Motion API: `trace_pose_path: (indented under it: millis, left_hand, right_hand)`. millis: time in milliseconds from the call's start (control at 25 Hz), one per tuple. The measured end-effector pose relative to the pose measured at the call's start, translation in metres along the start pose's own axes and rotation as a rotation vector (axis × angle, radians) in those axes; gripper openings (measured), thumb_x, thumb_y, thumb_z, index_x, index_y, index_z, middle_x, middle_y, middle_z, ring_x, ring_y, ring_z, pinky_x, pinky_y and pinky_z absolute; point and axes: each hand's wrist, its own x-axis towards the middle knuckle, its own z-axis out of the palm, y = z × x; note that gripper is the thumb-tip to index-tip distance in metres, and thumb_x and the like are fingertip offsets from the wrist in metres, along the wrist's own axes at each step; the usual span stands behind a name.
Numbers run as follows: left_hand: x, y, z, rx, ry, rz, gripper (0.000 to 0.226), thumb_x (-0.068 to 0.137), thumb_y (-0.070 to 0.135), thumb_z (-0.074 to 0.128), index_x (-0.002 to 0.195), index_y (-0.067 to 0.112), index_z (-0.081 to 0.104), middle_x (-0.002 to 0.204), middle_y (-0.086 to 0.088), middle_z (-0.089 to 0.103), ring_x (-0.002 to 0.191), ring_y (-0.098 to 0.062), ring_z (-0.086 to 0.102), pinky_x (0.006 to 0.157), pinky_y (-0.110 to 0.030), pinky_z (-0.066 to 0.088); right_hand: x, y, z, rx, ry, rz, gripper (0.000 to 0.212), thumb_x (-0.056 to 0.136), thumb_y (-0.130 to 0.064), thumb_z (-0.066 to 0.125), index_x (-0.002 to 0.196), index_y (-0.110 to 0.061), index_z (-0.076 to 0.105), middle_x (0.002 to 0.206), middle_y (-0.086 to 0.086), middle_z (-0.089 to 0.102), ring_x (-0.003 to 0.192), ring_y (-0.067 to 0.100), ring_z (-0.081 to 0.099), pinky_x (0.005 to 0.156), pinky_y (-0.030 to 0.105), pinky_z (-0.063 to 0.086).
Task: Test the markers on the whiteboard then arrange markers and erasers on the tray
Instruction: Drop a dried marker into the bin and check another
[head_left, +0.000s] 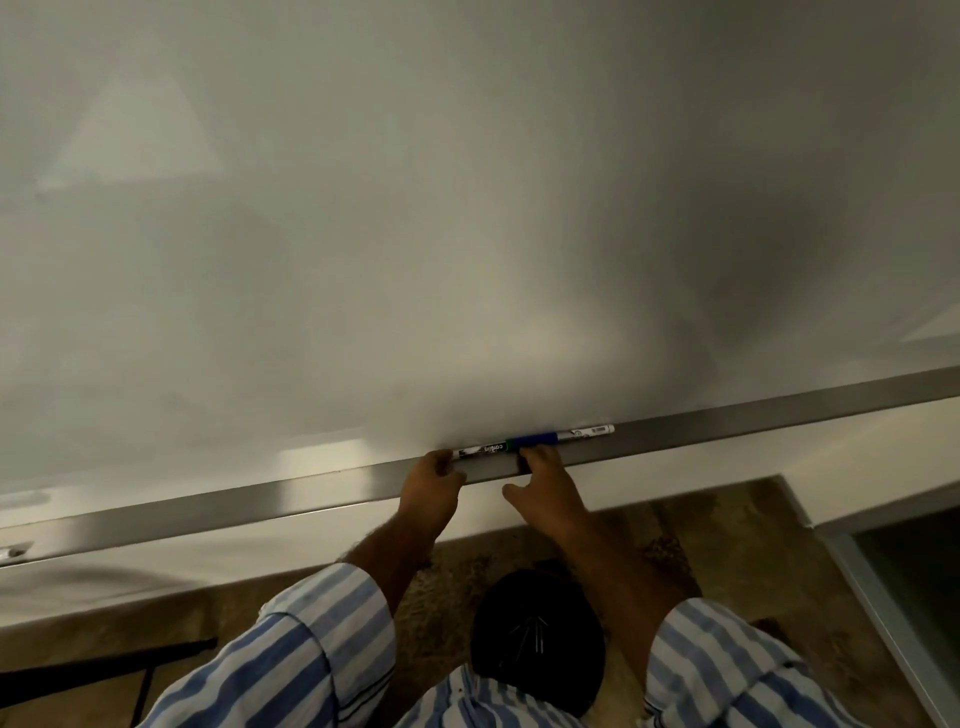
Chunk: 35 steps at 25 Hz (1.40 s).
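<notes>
A long metal tray (234, 506) runs under the whiteboard (415, 208). Two white markers lie end to end on it, caps meeting: one with a green cap (485, 448) on the left and one with a blue cap (571, 435) on the right. My left hand (434, 480) curls over the tray's front edge, and its fingers grip the left end of the green-capped marker. My right hand (545, 480) reaches over the edge just right of it. Its fingers touch the markers where the caps meet, and the thumb is spread out to the left.
The end of another marker (13, 552) shows at the far left of the tray. Below is patterned carpet with a black round object (537, 639) between my striped sleeves. A metal door frame (883, 613) stands at the right, and dark furniture legs (104, 670) at lower left.
</notes>
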Motion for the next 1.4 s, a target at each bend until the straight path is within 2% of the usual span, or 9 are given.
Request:
trace_pose_path:
  millis: [200,360,520,760,960,1080,1120,1240,1400]
  left_hand:
    - [0.008,0.012,0.007,-0.041,-0.003,-0.05,0.041,0.094,0.0,0.067,0.133,0.012,0.058,0.115,-0.007,0.065,0.101,-0.027,0.065,0.091,-0.043,0.061]
    - [0.016,0.018,0.007,-0.127,0.044,-0.076,0.031,0.09,-0.004,0.068,0.117,0.01,0.063,0.103,-0.006,0.066,0.098,-0.029,0.068,0.09,-0.043,0.063]
    - [0.016,0.011,0.006,-0.205,0.024,-0.132,0.017,0.088,-0.006,0.073,0.102,0.004,0.073,0.098,-0.016,0.073,0.094,-0.032,0.073,0.082,-0.038,0.064]
    - [0.017,0.015,0.007,-0.351,0.026,-0.174,0.011,0.093,0.005,0.074,0.104,0.002,0.073,0.089,-0.019,0.074,0.083,-0.031,0.074,0.076,-0.037,0.066]
    - [0.017,0.011,0.009,-0.232,0.146,-0.139,0.006,0.093,0.007,0.07,0.094,0.011,0.075,0.094,-0.017,0.075,0.092,-0.037,0.074,0.085,-0.046,0.066]
    - [0.016,0.006,0.008,-0.176,0.172,-0.109,0.023,0.09,0.003,0.067,0.076,0.022,0.07,0.091,-0.012,0.072,0.093,-0.038,0.072,0.091,-0.049,0.063]
    - [0.014,0.006,0.008,-0.174,0.153,-0.104,0.024,0.09,0.001,0.066,0.079,0.021,0.071,0.094,-0.012,0.071,0.093,-0.035,0.071,0.09,-0.048,0.062]
    - [0.013,0.009,0.01,-0.135,0.082,-0.086,0.035,0.093,-0.001,0.067,0.128,0.006,0.068,0.111,-0.013,0.07,0.098,-0.029,0.071,0.082,-0.036,0.062]
    - [0.007,0.01,0.003,-0.12,0.092,-0.072,0.038,0.089,-0.002,0.07,0.126,0.007,0.069,0.101,-0.004,0.071,0.092,-0.026,0.072,0.077,-0.033,0.062]
  right_hand:
    - [0.005,-0.002,0.008,-0.009,-0.003,0.015,0.052,0.1,-0.018,0.069,0.149,-0.013,0.053,0.163,0.003,0.028,0.136,0.024,0.053,0.114,0.029,0.041]
    - [0.009,-0.003,0.012,0.097,0.032,0.015,0.042,0.099,-0.013,0.069,0.14,-0.014,0.062,0.154,0.005,0.043,0.129,0.024,0.057,0.107,0.024,0.041]
    - [0.007,-0.006,0.018,0.417,0.015,0.09,0.039,0.102,-0.014,0.066,0.141,-0.017,0.063,0.137,0.005,0.064,0.114,0.022,0.068,0.099,0.037,0.061]
    - [0.014,-0.007,0.016,0.659,0.007,0.192,0.034,0.103,-0.013,0.064,0.137,-0.015,0.066,0.121,0.007,0.072,0.103,0.02,0.072,0.086,0.029,0.063]
    - [0.023,0.005,0.0,0.479,0.178,0.207,0.03,0.098,-0.013,0.069,0.128,-0.016,0.068,0.115,0.006,0.071,0.098,0.023,0.071,0.095,0.043,0.063]
    - [0.026,0.009,0.001,0.326,0.173,0.208,0.033,0.094,-0.018,0.073,0.126,-0.014,0.066,0.121,0.012,0.065,0.101,0.03,0.071,0.095,0.05,0.063]
    - [0.027,0.009,0.004,0.303,0.154,0.203,0.03,0.093,-0.019,0.073,0.122,-0.014,0.066,0.122,0.015,0.063,0.101,0.032,0.07,0.094,0.051,0.063]
    - [0.023,0.007,0.007,0.349,0.132,0.174,0.023,0.093,-0.021,0.073,0.114,-0.02,0.065,0.121,0.015,0.063,0.102,0.034,0.07,0.094,0.054,0.062]
    - [0.004,-0.014,-0.003,0.618,0.25,0.147,0.022,0.094,-0.027,0.079,0.106,-0.031,0.061,0.106,-0.006,0.067,0.102,0.02,0.068,0.095,0.047,0.062]
